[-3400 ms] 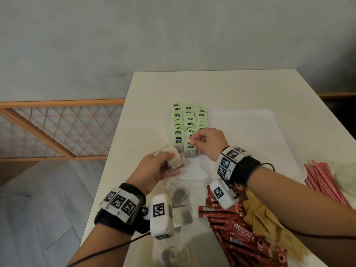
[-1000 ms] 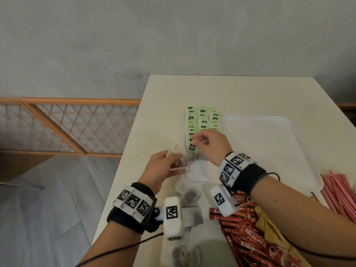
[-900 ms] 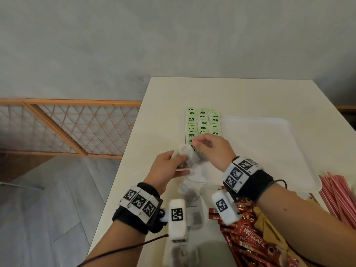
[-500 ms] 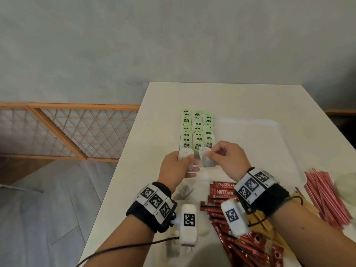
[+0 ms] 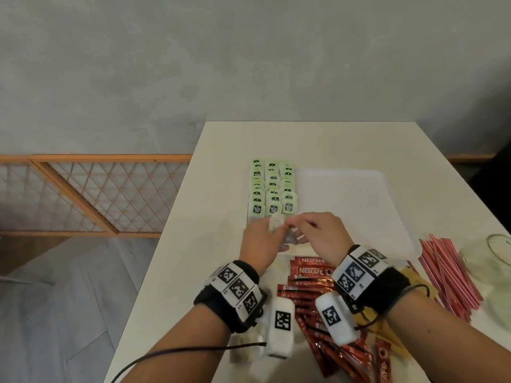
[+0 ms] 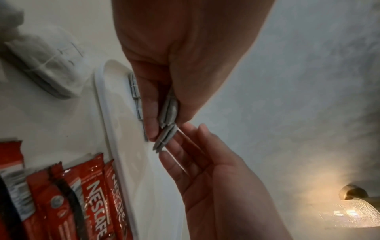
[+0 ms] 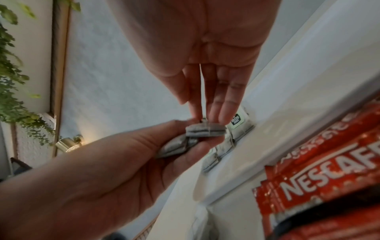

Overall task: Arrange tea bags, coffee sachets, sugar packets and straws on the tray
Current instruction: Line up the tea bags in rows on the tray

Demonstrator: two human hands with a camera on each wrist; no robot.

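A white tray (image 5: 359, 205) holds three columns of green-tagged tea bags (image 5: 272, 189) along its left side. Just in front of those columns, over the tray's near left corner, my two hands meet. My left hand (image 5: 260, 241) grips a small bunch of tea bags (image 6: 170, 110) between thumb and fingers. My right hand (image 5: 293, 225) pinches one tea bag (image 7: 205, 130) at its fingertips, right against the left hand's bunch. The other right fingers are straight. Red coffee sachets (image 5: 312, 269) lie under my wrists. Red-striped straws (image 5: 448, 272) and brown sugar packets (image 5: 413, 273) lie to the right.
Loose tea bags (image 6: 47, 65) lie on the table left of the tray's near corner. A glass jar (image 5: 495, 261) stands at the right edge. The table's left edge (image 5: 166, 233) is close to my left hand. The tray's middle and right are bare.
My right hand came off the tea bag columns and back to my left hand. Half a second ago the hands were a little apart with a tea bag each; now they touch.
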